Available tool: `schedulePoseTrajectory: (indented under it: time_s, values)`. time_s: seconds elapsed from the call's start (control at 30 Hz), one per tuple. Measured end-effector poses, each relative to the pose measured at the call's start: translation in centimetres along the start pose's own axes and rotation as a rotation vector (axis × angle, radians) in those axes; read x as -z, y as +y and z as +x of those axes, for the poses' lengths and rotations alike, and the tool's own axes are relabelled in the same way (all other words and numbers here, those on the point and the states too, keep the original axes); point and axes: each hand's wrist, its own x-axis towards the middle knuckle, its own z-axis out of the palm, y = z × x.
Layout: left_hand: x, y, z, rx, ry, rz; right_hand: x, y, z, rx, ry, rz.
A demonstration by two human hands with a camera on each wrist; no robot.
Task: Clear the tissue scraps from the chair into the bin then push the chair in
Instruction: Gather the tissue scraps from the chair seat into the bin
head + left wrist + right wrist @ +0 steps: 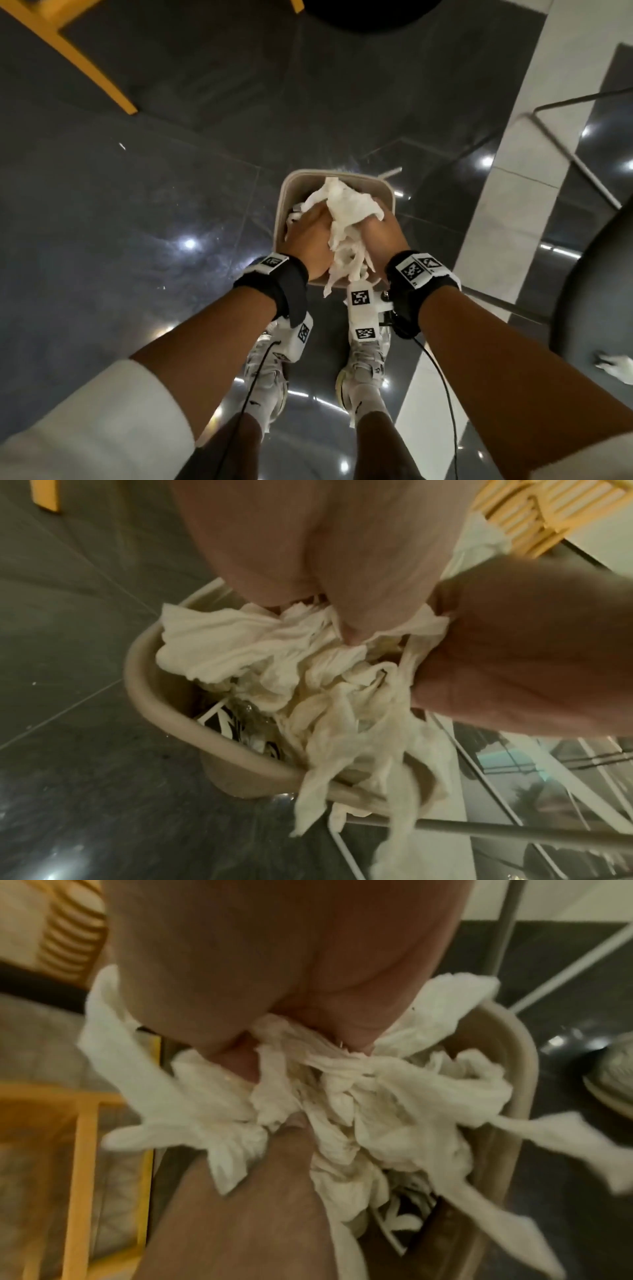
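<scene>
A beige bin (pixel 281 205) stands on the dark floor just ahead of my shoes. Right above its mouth I hold a crumpled bundle of white tissue scraps (pixel 346 212) between both hands. My left hand (pixel 308 236) grips the bundle from the left and my right hand (pixel 382 233) grips it from the right. In the left wrist view the tissue scraps (pixel 308 669) trail over the bin rim (pixel 143 685). The right wrist view shows the same scraps (pixel 394 1091) over the bin rim (pixel 520 1047). One more scrap (pixel 615 365) lies on the dark chair seat (pixel 589 274) at the right.
A yellow wooden chair leg (pixel 96 68) crosses the floor at the upper left. A thin metal frame (pixel 565 147) stands at the upper right beside a white floor strip (pixel 507 192). My shoes (pixel 366 363) stand close behind the bin. Some rubbish lies inside the bin.
</scene>
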Motion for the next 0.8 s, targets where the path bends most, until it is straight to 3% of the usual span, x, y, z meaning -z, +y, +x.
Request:
schedulePoseTrajectory:
  time_s: [0.07, 0.13, 0.2, 0.27, 0.33, 0.43, 0.5, 0.57, 0.67, 0.73, 0.8]
  values:
    - [-0.3, 0.1, 0.8, 0.028, -0.009, 0.189, 0.7, 0.1, 0.4, 0.054, -0.004, -0.106]
    - [-1.0, -0.2, 1.5, 0.14, 0.043, 0.292, 0.9, 0.1, 0.5, 0.2, -0.013, -0.356]
    - [-1.0, -0.6, 2.0, 0.263, 0.097, 0.21, 0.5, 0.5, 1.2, 0.325, -0.02, -0.609]
    - [-1.1, -1.7, 2.6, 0.272, 0.024, 0.139, -0.3, 1.4, 3.0, 0.327, -0.079, -0.841]
    - [-0.9, -2.8, 2.9, 0.19, -0.076, 0.213, -1.4, 2.6, 5.1, 0.276, -0.221, -1.138]
    - [0.3, -3.8, 2.7, 0.043, -0.104, 0.227, -2.5, 3.5, 7.8, 0.166, -0.401, -1.443]
    - [1.8, -4.3, 2.1, -0.066, -0.022, 0.143, -3.1, 3.3, 9.1, 0.168, -0.36, -1.483]
    - [3.3, -4.8, 1.3, -0.129, 0.159, 0.053, -3.6, 2.7, 9.8, 0.246, -0.287, -1.486]
    - [4.1, -5.5, 0.8, 0.002, 0.407, 0.072, -4.4, -0.2, 8.3, 0.297, -0.231, -1.544]
    - [3.7, -6.0, 0.7, 0.163, 0.388, 0.007, -4.4, -1.4, 7.0, 0.311, -0.242, -1.604]
    - [3.1, -6.6, 0.6, 0.315, 0.262, -0.225, -4.3, -2.5, 5.2, 0.364, -0.263, -1.606]
